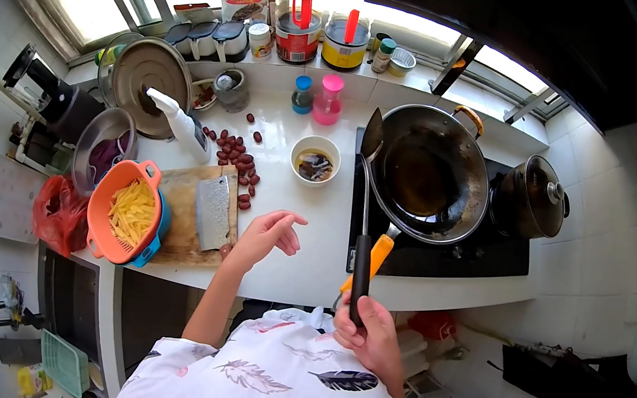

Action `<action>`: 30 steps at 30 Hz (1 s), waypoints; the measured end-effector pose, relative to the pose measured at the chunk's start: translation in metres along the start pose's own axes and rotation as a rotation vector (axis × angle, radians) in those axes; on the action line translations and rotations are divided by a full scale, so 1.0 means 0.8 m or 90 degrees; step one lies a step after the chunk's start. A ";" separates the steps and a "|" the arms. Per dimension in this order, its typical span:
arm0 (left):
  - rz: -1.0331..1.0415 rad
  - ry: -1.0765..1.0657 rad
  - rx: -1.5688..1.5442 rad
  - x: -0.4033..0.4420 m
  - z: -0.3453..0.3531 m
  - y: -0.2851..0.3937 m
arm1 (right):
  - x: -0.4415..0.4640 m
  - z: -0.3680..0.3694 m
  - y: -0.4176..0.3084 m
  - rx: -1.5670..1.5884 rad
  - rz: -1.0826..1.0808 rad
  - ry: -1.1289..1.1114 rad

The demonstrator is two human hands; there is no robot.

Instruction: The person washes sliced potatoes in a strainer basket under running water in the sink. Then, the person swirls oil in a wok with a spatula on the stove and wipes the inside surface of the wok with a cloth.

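Observation:
My right hand [369,332] is wrapped round the black handle of a long metal spatula [362,266]. The spatula's blade points away from me and rests at the left rim of the dark wok [430,166], which holds a thin layer of oily-looking liquid. Just beside the spatula handle runs the wok's orange handle [379,255]. Over the front of the white counter hovers my left hand [268,239], empty, its fingers loosely bent and apart. Nearest to it are a cleaver [212,213] on a wooden cutting board [178,240] and a white bowl [318,142] of dark sauce.
Left of the board, an orange colander [98,217] holds yellow strips. Red dates [239,157] lie scattered near a white bottle [180,127]. A lidded pot [532,198] stands right of the wok on the black stove [489,260]. Jars and oil jugs [344,44] line the windowsill.

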State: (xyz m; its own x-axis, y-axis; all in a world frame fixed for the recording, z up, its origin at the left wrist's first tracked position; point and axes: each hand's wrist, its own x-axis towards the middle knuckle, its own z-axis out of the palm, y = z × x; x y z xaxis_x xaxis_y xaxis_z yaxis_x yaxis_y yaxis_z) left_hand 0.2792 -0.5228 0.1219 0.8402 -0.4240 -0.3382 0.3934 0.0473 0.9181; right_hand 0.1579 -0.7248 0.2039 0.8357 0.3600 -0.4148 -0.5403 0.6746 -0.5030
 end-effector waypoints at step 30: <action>0.156 0.303 0.455 0.006 -0.043 -0.160 | 0.102 -0.155 0.141 -0.523 0.171 0.051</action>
State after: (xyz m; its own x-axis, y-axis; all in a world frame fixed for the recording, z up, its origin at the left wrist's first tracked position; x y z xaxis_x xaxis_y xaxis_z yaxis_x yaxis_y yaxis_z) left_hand 0.2458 -0.4999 -0.0043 0.9986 -0.0489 -0.0190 -0.0114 -0.5557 0.8313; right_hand 0.1530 -0.6991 0.0194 0.6771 0.3731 -0.6343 -0.6438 -0.1170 -0.7562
